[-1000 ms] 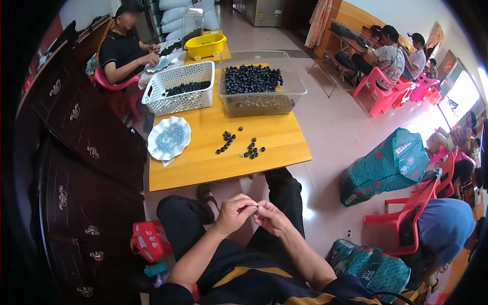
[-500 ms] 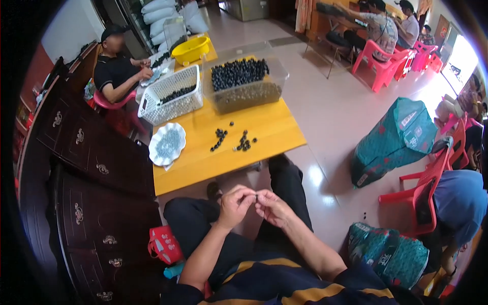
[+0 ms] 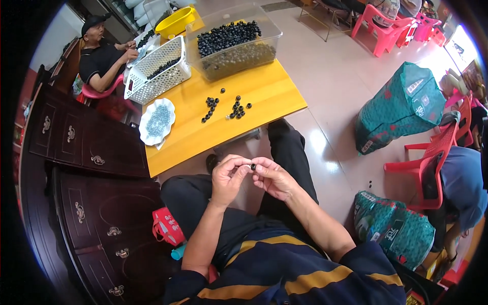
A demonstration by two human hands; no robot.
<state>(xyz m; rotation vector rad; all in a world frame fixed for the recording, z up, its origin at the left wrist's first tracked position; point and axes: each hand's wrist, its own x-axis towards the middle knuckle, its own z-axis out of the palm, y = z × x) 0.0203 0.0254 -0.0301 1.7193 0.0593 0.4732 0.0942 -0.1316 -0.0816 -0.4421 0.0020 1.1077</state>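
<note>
Above my lap, a small black round piece (image 3: 253,166) sits pinched in the fingertips of my right hand (image 3: 277,180). My left hand (image 3: 227,179) is closed in a pinch right against it, and whatever its fingertips hold is too small to make out. Beyond my knees, on the yellow table (image 3: 274,101), lie two loose groups of similar black pieces (image 3: 237,108). A white scalloped plate (image 3: 144,133) at the table's left edge carries many tiny clear bluish pieces (image 3: 159,120).
A clear plastic bin (image 3: 239,63) full of black pieces and a white basket (image 3: 157,86) stand at the table's far side, near a yellow tub (image 3: 175,23). Dark drawers (image 3: 101,203) flank my left. Green bags (image 3: 399,109) and a red chair (image 3: 422,168) are rightward. Another person (image 3: 104,56) sits far left.
The view has tilted, so the table and its contents sit higher in the picture. Both hands remain together, and the black piece now shows more plainly between the fingertips.
</note>
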